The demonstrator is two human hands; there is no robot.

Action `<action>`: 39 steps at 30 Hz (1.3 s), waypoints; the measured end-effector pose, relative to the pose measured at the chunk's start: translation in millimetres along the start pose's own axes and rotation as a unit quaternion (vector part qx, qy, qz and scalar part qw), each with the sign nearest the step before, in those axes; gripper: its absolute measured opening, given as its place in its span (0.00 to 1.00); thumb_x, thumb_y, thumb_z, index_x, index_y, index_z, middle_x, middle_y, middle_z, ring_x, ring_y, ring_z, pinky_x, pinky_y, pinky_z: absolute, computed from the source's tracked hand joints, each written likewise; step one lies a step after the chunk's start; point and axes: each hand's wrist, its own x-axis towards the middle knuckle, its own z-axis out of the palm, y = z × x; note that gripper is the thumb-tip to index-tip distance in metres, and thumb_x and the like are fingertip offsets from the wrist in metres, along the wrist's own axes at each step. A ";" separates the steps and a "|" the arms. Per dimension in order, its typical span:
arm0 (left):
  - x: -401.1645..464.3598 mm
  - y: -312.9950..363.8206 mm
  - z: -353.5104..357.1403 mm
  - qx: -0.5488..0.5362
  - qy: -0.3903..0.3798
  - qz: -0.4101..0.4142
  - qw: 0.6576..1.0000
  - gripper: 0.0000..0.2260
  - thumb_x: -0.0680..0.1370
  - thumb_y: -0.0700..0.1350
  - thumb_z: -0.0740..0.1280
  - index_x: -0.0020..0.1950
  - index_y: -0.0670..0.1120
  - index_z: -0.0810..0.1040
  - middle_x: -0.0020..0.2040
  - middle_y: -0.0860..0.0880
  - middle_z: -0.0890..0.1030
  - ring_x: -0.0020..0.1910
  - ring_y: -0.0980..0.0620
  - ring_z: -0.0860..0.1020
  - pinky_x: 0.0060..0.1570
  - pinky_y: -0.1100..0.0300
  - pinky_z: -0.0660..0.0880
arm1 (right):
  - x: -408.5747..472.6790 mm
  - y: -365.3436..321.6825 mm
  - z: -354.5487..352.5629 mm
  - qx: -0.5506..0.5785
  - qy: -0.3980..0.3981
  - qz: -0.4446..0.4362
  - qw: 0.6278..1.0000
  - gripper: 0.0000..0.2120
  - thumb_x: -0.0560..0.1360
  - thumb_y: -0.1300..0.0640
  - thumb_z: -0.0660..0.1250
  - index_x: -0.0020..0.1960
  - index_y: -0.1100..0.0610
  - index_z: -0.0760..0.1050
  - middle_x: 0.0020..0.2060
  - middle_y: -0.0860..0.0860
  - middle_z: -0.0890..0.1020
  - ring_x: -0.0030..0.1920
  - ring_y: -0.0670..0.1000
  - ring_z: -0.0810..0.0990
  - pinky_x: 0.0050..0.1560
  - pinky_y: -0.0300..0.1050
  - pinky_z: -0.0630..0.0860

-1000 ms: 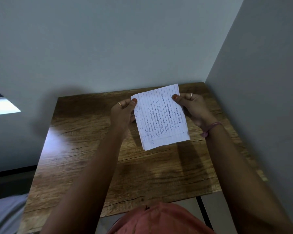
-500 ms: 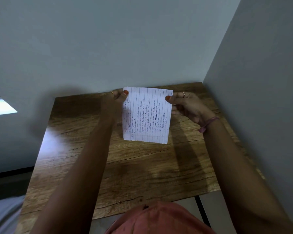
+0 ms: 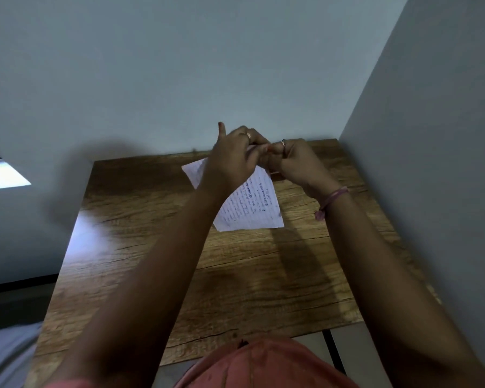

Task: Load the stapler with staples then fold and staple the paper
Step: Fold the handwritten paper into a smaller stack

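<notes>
The lined paper (image 3: pixel 251 204) is pinched at its top edge by curled fingers of the left hand (image 3: pixel 230 158) and right hand (image 3: pixel 294 161), held above the worktop (image 3: pixel 151 247). That edge is hidden behind the knuckles; the handwriting is blurred.

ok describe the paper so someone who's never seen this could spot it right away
Start at the wooden table set in the corner of two grey walls. Over its far half, both hands meet; the paper hangs from their grip. It is the only white thing there: a lined sheet with blue handwriting.
</notes>
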 end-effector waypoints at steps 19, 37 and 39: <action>27.8 -2.6 -22.4 0.115 0.043 0.117 0.986 0.09 0.78 0.46 0.66 0.52 0.47 0.84 0.55 0.48 0.84 0.59 0.53 0.79 0.71 0.47 0.37 | -43.5 58.8 27.7 0.016 -0.060 0.106 0.992 0.18 0.73 0.66 0.71 0.26 0.55 0.73 0.42 0.48 0.86 0.43 0.53 0.85 0.37 0.41 0.82; -67.0 -20.6 44.1 -0.418 0.095 -0.397 0.812 0.09 0.77 0.43 0.68 0.51 0.57 0.81 0.62 0.50 0.78 0.60 0.50 0.77 0.53 0.50 0.80 | -23.3 61.4 56.6 0.286 0.037 0.196 0.937 0.09 0.72 0.63 0.72 0.51 0.65 0.81 0.37 0.53 0.86 0.38 0.48 0.85 0.38 0.40 0.81; -61.8 -28.6 41.3 -0.394 0.084 -0.401 0.823 0.12 0.77 0.39 0.68 0.52 0.56 0.82 0.63 0.50 0.78 0.60 0.51 0.77 0.54 0.52 0.79 | -19.8 60.5 54.5 0.247 0.032 0.202 0.947 0.05 0.70 0.61 0.74 0.45 0.60 0.83 0.34 0.50 0.84 0.34 0.46 0.81 0.32 0.36 0.76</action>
